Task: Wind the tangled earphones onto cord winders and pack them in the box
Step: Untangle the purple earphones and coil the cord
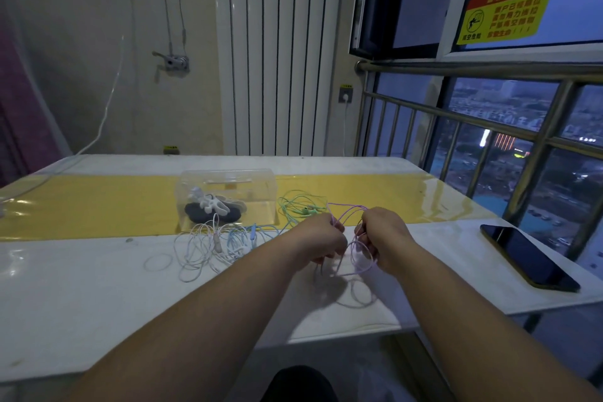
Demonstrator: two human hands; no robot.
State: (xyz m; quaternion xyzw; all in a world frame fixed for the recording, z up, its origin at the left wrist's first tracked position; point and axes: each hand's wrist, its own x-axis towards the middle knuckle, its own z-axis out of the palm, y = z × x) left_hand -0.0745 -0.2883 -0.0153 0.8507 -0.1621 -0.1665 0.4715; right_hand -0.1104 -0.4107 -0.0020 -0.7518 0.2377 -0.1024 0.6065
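Both hands are closed on one cord. The left hand and the right hand each pinch strands of the purple earphones, lifted just above the white table, with loose loops hanging between the fists and trailing onto the tabletop below.

Three more sets lie untouched on the table: the green earphones just beyond the left hand, then the blue earphones and the white earphones further left, those two tangles overlapping. That makes four sets in all.

Behind them, one clear plastic box stands on a yellow runner. Inside it I make out a white cord winder lying on a dark cord winder; there may be more, but the plastic blurs them.

One black phone lies flat near the table's right edge.
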